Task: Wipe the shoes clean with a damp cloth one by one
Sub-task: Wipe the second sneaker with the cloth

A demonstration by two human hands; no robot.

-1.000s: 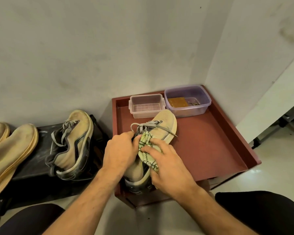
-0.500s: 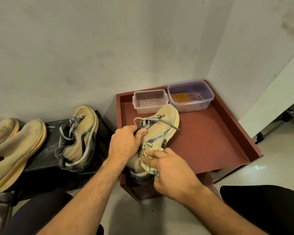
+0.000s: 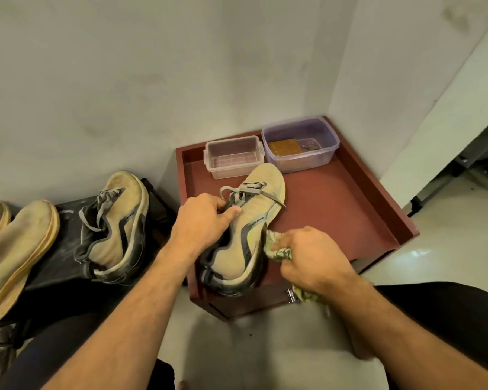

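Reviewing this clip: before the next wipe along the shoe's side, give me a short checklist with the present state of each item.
1. Shoe steadied: left hand grips the shoe at the laces. ok.
2. Cloth in grip: right hand holds the cloth bunched. ok.
3. Cloth against the shoe: it sits at the sole edge, but actual contact is unclear. cannot tell.
4. Shoe supported: it rests on the red tray table, heel near the front edge. ok.
5. Cloth damp: not visible. cannot tell.
6. Next shoe ready: another shoe waits on the black stand. ok.
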